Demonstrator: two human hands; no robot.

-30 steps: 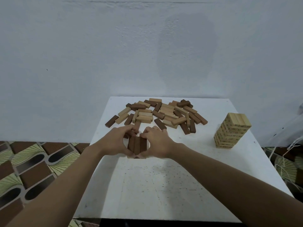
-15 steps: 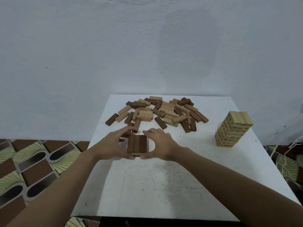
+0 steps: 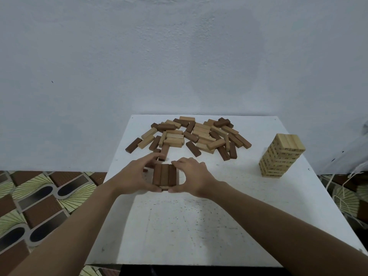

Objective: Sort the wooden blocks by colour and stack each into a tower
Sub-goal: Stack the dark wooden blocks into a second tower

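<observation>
Fingers of left hand and right hand clasp the dark-block stack between them on the worktop. Mixed pile lies just beyond; pale tower stands well to their right.

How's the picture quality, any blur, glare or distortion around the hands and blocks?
Head view: the dark stack, left hand and right hand are sharp; light is soft, faint shadows on the table, no glare; the wide lens stretches the forearms.

Left hand and right hand cup the low dark stack on the white table, thumbs at its near edge. Loose blocks lie behind, and a pale tower stands off right.
</observation>
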